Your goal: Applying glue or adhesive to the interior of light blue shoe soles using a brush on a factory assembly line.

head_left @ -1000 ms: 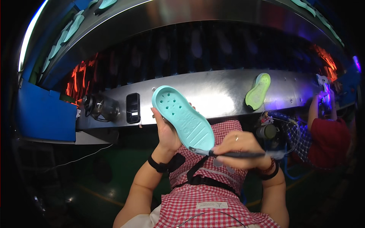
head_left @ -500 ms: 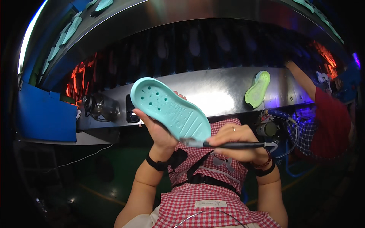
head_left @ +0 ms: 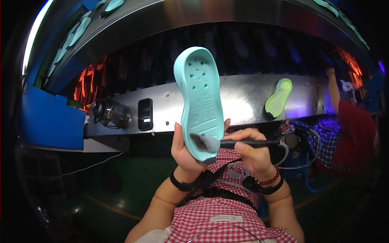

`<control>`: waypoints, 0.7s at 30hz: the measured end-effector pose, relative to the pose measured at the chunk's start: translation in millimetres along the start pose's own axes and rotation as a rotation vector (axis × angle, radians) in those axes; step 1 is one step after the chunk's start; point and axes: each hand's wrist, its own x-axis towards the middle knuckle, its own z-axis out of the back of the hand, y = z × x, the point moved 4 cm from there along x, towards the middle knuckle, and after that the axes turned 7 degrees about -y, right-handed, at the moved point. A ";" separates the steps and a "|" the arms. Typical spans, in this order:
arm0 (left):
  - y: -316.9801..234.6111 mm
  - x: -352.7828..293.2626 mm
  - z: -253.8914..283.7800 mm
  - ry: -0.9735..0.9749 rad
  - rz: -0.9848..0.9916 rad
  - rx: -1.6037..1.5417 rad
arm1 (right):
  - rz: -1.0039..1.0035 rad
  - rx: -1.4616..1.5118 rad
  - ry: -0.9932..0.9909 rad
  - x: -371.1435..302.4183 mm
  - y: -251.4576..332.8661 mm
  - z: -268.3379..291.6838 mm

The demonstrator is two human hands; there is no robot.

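A mint-green shoe sole stands nearly lengthwise in front of me, its holed end pointing away. My left hand cups the near end from below and the left side, with some fingers hidden behind it. Between the fingers and thumb of my right hand is the black handle of a brush; a pale tube runs from the handle's rear end. The brush's dark bristles touch the inner face of the sole near its close end.
On the metal bench lie a yellow-green sole, a black phone-like object and a glass jug. Beyond it runs a dark row of soles. A co-worker in a red top reaches in from the right. More mint soles rest upper left.
The sole has swung from a slant to nearly upright and moved right. The brush head has gone from the sole's edge onto its inner face. The co-worker's arm has shifted right.
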 end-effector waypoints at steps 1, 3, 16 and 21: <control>-3.6 2.1 4.0 -0.067 0.000 0.038 | 0.046 -0.134 0.071 -2.5 7.7 -3.0; -7.8 5.5 8.5 -0.104 -0.012 0.079 | 0.202 -0.352 0.178 -5.0 19.3 -11.9; -10.8 12.6 10.1 -0.180 0.053 -0.043 | 0.295 -0.566 0.107 11.7 36.0 -19.1; -14.6 13.7 8.6 -0.149 0.029 0.037 | 0.303 -0.510 0.253 15.3 44.4 -21.9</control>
